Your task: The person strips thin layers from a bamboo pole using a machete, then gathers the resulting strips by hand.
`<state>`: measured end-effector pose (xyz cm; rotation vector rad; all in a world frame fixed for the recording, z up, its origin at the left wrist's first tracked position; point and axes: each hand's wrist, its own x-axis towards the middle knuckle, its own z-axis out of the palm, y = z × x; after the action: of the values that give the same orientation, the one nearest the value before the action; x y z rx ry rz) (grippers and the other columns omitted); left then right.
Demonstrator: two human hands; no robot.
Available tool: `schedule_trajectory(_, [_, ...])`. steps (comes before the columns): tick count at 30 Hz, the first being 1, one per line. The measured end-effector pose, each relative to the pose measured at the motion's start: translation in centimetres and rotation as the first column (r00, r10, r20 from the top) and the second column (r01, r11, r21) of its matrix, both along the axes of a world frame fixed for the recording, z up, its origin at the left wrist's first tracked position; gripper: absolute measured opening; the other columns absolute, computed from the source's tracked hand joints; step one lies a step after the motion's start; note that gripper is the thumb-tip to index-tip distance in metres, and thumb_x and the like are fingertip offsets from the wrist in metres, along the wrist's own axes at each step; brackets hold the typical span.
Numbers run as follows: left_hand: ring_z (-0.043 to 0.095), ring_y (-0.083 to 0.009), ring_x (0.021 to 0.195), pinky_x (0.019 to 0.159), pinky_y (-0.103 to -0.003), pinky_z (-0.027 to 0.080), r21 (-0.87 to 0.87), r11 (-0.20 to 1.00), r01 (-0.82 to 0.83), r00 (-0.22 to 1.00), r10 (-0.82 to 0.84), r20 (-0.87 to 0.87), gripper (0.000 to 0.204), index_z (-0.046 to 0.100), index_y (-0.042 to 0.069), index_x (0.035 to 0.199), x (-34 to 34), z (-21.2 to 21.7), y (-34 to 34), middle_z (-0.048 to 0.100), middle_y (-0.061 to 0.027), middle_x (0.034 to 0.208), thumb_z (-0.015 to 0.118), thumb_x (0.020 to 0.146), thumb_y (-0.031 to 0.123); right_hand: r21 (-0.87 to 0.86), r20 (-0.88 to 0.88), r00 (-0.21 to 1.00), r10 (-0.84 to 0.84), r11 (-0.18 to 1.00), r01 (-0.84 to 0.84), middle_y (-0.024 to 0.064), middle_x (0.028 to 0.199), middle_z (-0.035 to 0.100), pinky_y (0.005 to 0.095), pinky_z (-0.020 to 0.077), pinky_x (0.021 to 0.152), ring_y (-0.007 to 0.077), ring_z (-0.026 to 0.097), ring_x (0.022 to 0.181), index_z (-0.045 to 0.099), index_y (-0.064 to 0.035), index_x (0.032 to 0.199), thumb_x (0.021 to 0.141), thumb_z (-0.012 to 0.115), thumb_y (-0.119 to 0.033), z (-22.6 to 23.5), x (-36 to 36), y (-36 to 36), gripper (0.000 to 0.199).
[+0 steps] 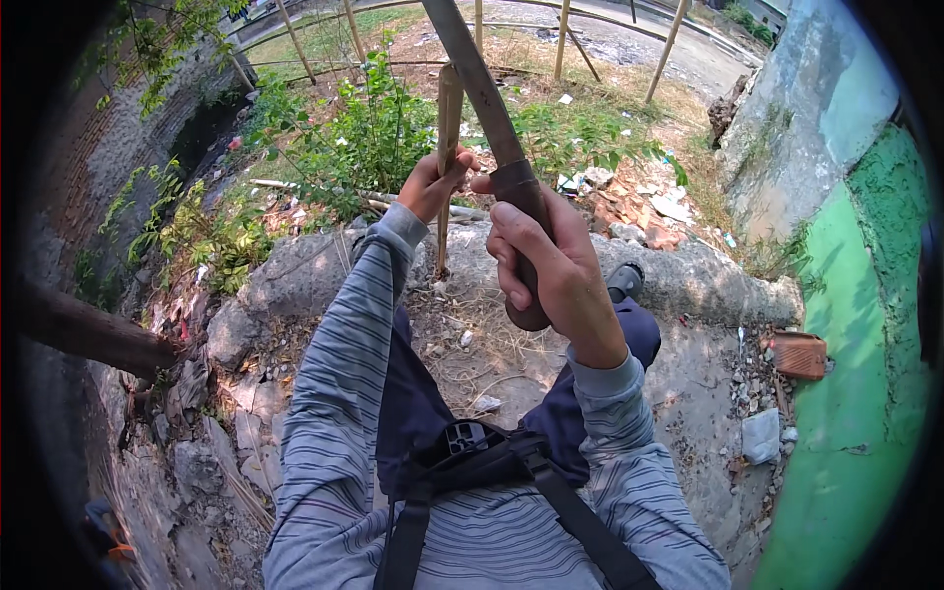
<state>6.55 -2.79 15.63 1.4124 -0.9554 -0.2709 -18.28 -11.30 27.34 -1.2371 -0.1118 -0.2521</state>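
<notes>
Two grips, both mine: my left hand (433, 185) is curled round a roughly upright wooden stick (449, 110), its foot down by the rough stone ledge (688, 275); my right hand (562, 261) is wrapped about the dark handle (531, 205) of a long blade (479, 84), which slants up and leftward, its far end cut off by the top of the view. Neither hand is spread; each is closed on what it holds. The step in hand appears to be steadying the stick with the blade raised beside it (whether metal and wood touch, I cannot tell). Any next move calls, I judge, for a firm left hold, well clear of the blade, and a controlled right wrist
</notes>
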Motion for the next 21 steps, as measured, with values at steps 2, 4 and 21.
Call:
schedule_trajectory(2, [0.050,-0.0065,0.070,0.063,-0.024,0.041,0.000,1.000,-0.003,1.000,0.003,0.022,0.031,0.064,0.002,0.107,0.1,-0.1,0.2,0.052,0.0048,0.077,0.059,0.104,0.032,0.003,-0.004,1.000,0.005,1.000,-0.005,-0.0010,0.074,0.050,0.0207,0.0373,0.043,0.0032,0.045,0.046,0.051,0.0008,0.127,0.104,0.054,-0.023,0.2,0.0,0.2,0.033])
schedule_trajectory(4, [0.049,-0.0065,0.070,0.063,-0.025,0.041,-0.002,1.000,-0.021,1.000,0.021,0.015,0.032,0.064,0.002,0.108,-0.3,0.0,0.1,0.052,0.0050,0.076,0.059,0.104,0.033,0.005,-0.007,1.000,0.008,1.000,-0.008,-0.0011,0.073,0.050,0.0207,0.0375,0.044,0.0031,0.045,0.046,0.051,0.0009,0.128,0.104,0.054,-0.023,0.4,-0.1,0.2,0.034])
schedule_trajectory(21, [0.060,-0.0078,0.085,0.079,-0.027,0.052,0.073,0.997,-0.030,0.994,0.022,0.106,0.042,0.061,0.006,0.109,0.7,-0.7,0.8,0.062,0.0015,0.089,0.087,0.081,0.023,-0.363,-0.032,0.979,-0.202,0.915,0.177,0.0028,0.082,0.056,0.0206,0.0391,0.044,0.0053,0.053,0.050,0.049,0.0017,0.126,0.104,0.056,-0.026,2.1,-0.4,0.4,0.036])
